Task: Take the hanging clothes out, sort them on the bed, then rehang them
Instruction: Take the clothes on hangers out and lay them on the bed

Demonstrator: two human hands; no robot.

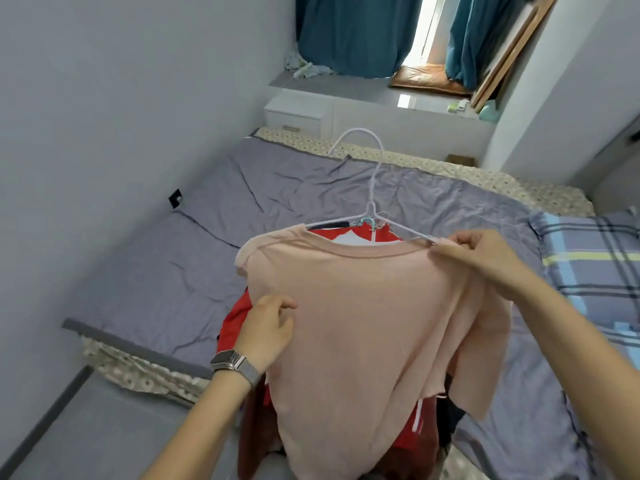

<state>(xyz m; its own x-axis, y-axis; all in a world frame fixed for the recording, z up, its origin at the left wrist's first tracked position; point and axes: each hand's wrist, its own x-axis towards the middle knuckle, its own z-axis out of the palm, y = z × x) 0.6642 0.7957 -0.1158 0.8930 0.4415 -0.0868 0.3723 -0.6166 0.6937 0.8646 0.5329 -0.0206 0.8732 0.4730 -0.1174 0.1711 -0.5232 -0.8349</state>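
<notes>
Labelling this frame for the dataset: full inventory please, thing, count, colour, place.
pink T-shirt: 1, pale pink, held up on the hanger over the bed
hanger: 1, white wire, in the shirt's neck
red garment: 1, red, behind the pink shirt
bed sheet: 1, grey-blue, covering the bed
pillow: 1, blue plaid, right side of the bed
curtains: 2, teal, at the window
drawer unit: 1, white, beyond the bed
watch: 1, grey, left wrist
left hand: grips the shirt's left side
right hand: pinches the shirt's right shoulder

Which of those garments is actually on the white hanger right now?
The pale pink T-shirt, on top, held by both hands. The white hanger runs into its neckline; the red garment and dark clothes lie underneath.
</notes>
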